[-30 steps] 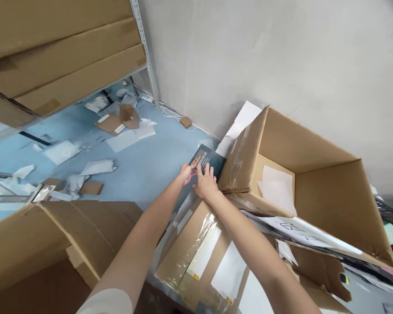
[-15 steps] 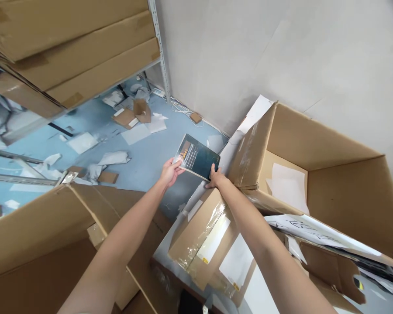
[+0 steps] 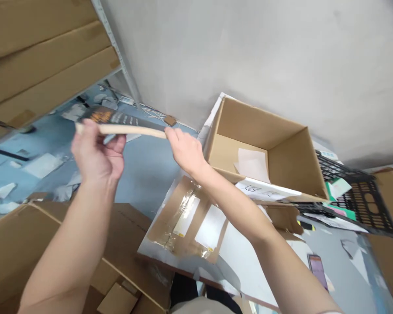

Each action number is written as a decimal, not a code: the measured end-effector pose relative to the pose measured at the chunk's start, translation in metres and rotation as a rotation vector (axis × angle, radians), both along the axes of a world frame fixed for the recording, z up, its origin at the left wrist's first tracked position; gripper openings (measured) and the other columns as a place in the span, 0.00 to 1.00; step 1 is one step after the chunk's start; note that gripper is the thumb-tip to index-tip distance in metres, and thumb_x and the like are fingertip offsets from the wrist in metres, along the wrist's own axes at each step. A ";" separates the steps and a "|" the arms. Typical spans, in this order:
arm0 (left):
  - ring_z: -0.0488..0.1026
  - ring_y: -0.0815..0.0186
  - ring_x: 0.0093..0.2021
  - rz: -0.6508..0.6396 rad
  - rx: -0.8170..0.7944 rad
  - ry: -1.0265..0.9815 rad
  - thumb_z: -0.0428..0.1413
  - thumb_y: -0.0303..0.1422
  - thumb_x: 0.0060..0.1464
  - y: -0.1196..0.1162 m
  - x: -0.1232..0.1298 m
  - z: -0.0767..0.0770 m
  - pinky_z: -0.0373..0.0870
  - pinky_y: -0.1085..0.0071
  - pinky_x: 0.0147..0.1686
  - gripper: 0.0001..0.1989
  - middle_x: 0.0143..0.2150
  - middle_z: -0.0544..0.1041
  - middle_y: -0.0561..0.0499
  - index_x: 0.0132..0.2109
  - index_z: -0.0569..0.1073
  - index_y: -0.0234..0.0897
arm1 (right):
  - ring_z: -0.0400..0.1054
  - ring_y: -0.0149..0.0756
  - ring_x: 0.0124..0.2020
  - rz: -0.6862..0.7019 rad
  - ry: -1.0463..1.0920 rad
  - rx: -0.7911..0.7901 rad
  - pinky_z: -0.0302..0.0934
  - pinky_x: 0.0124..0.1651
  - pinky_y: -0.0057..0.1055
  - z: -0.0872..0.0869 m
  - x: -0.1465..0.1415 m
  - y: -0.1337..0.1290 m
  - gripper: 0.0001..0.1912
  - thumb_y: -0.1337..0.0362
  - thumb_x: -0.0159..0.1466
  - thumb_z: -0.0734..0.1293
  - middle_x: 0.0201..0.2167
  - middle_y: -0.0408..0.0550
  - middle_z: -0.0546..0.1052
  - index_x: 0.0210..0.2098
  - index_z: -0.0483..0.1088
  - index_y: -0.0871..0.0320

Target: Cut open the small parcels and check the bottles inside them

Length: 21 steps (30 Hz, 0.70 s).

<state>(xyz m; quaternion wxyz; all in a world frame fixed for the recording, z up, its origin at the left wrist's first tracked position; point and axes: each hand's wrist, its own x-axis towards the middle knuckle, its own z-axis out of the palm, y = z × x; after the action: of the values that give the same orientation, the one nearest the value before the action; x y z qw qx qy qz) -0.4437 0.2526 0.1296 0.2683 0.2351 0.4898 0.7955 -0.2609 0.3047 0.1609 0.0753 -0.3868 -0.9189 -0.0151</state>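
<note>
A dark-covered book [image 3: 126, 120] is held up in front of me, its pale page edge turned towards me and slightly bowed. My left hand [image 3: 98, 152] grips its left end, thumb on top and fingers beneath. At the other end, my right hand [image 3: 186, 148] is closed on the right corner. Just below my right hand lies a taped cardboard parcel [image 3: 173, 213] with white labels on the table [image 3: 245, 266]. An open cardboard box [image 3: 284, 152] with white paper [image 3: 253, 163] inside stands right of my right hand.
A large open carton [image 3: 22, 244] is at lower left. Stacked cartons [image 3: 46, 56] fill a metal shelf at upper left. Paper scraps [image 3: 44, 165] litter the blue floor. A black plastic crate [image 3: 367, 196] and a phone [image 3: 318, 272] are at right.
The book has come closer and been tilted, so its page edge now faces me. Both hands have risen and moved left with it. My view has shifted right, showing the crate and phone.
</note>
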 end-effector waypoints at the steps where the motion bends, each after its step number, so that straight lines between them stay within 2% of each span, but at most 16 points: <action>1: 0.76 0.68 0.41 -0.035 0.093 0.068 0.52 0.53 0.52 -0.001 0.013 0.014 0.77 0.68 0.41 0.17 0.39 0.75 0.57 0.39 0.71 0.47 | 0.67 0.37 0.47 -0.034 0.027 0.040 0.62 0.46 0.30 0.021 0.015 -0.003 0.24 0.71 0.69 0.44 0.51 0.52 0.71 0.59 0.59 0.55; 3: 0.76 0.65 0.46 -0.034 0.253 0.217 0.49 0.56 0.53 -0.003 0.048 0.031 0.74 0.63 0.46 0.22 0.45 0.74 0.57 0.47 0.70 0.50 | 0.66 0.36 0.48 -0.116 0.096 0.120 0.61 0.43 0.28 0.059 0.058 -0.005 0.25 0.72 0.69 0.44 0.52 0.49 0.69 0.60 0.58 0.54; 5: 0.75 0.65 0.45 0.037 0.287 0.444 0.54 0.52 0.50 -0.005 0.091 0.031 0.73 0.64 0.46 0.21 0.47 0.72 0.55 0.50 0.67 0.51 | 0.66 0.37 0.49 -0.190 0.162 0.200 0.60 0.43 0.29 0.088 0.115 -0.004 0.26 0.73 0.68 0.45 0.54 0.48 0.68 0.60 0.57 0.53; 6: 0.75 0.64 0.44 0.031 0.245 0.587 0.56 0.49 0.49 -0.006 0.115 0.027 0.73 0.63 0.47 0.22 0.46 0.72 0.53 0.49 0.67 0.49 | 0.65 0.38 0.50 -0.227 0.160 0.210 0.60 0.45 0.30 0.098 0.148 -0.001 0.25 0.72 0.68 0.45 0.55 0.49 0.68 0.61 0.57 0.54; 7: 0.74 0.62 0.45 -0.077 0.129 0.746 0.57 0.46 0.50 -0.008 0.139 0.020 0.72 0.61 0.48 0.20 0.45 0.73 0.50 0.48 0.68 0.45 | 0.65 0.39 0.51 -0.246 0.141 0.203 0.59 0.45 0.31 0.104 0.183 0.003 0.24 0.71 0.68 0.47 0.55 0.50 0.68 0.61 0.57 0.54; 9: 0.71 0.56 0.51 -0.431 -0.094 1.135 0.57 0.42 0.52 -0.010 0.187 0.004 0.65 0.54 0.56 0.17 0.47 0.74 0.46 0.48 0.70 0.42 | 0.64 0.42 0.51 -0.274 0.083 0.167 0.59 0.46 0.32 0.104 0.253 0.013 0.23 0.69 0.67 0.50 0.53 0.51 0.70 0.60 0.59 0.55; 10: 0.68 0.53 0.56 -0.550 -0.152 1.288 0.57 0.40 0.52 -0.011 0.208 -0.005 0.57 0.49 0.61 0.17 0.51 0.73 0.44 0.49 0.71 0.42 | 0.65 0.43 0.50 -0.298 0.050 0.136 0.58 0.45 0.32 0.099 0.286 0.018 0.22 0.69 0.67 0.52 0.52 0.52 0.72 0.58 0.61 0.56; 11: 0.64 0.50 0.60 -0.599 -0.205 1.398 0.56 0.37 0.54 -0.010 0.227 -0.013 0.47 0.43 0.64 0.17 0.54 0.72 0.43 0.51 0.70 0.42 | 0.66 0.43 0.49 -0.323 0.019 0.095 0.58 0.45 0.31 0.091 0.316 0.023 0.21 0.69 0.66 0.53 0.50 0.52 0.73 0.56 0.63 0.56; 12: 0.61 0.48 0.61 -0.611 -0.248 1.473 0.55 0.34 0.55 -0.009 0.244 -0.021 0.39 0.38 0.64 0.17 0.55 0.71 0.42 0.52 0.70 0.41 | 0.66 0.43 0.48 -0.347 -0.002 0.053 0.58 0.44 0.31 0.080 0.342 0.028 0.20 0.69 0.64 0.55 0.49 0.52 0.74 0.54 0.66 0.57; 14: 0.62 0.48 0.60 -0.581 -0.327 1.551 0.51 0.29 0.57 -0.005 0.266 -0.034 0.29 0.33 0.62 0.15 0.53 0.72 0.40 0.51 0.70 0.40 | 0.68 0.42 0.46 -0.381 -0.050 -0.039 0.58 0.42 0.30 0.054 0.382 0.033 0.18 0.70 0.62 0.58 0.47 0.51 0.76 0.49 0.69 0.56; 18: 0.66 0.51 0.53 -0.549 -0.368 1.578 0.44 0.27 0.60 0.010 0.273 -0.050 0.27 0.30 0.59 0.13 0.47 0.75 0.41 0.47 0.71 0.40 | 0.70 0.38 0.39 -0.386 -0.132 -0.239 0.57 0.39 0.27 0.009 0.419 0.036 0.16 0.71 0.60 0.61 0.40 0.49 0.79 0.45 0.73 0.56; 21: 0.66 0.51 0.52 -0.554 -0.357 1.577 0.44 0.28 0.60 0.021 0.264 -0.052 0.27 0.30 0.58 0.12 0.48 0.75 0.42 0.46 0.70 0.39 | 0.71 0.37 0.39 -0.354 -0.132 -0.334 0.58 0.40 0.27 -0.011 0.428 0.041 0.16 0.71 0.59 0.63 0.41 0.49 0.79 0.45 0.75 0.56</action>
<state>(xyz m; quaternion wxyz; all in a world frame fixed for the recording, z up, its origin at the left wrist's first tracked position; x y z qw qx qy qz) -0.1798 0.2732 0.0772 0.0668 0.7854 0.5763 0.2158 0.1670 0.3458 0.1502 -0.0539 -0.5472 -0.8294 0.0989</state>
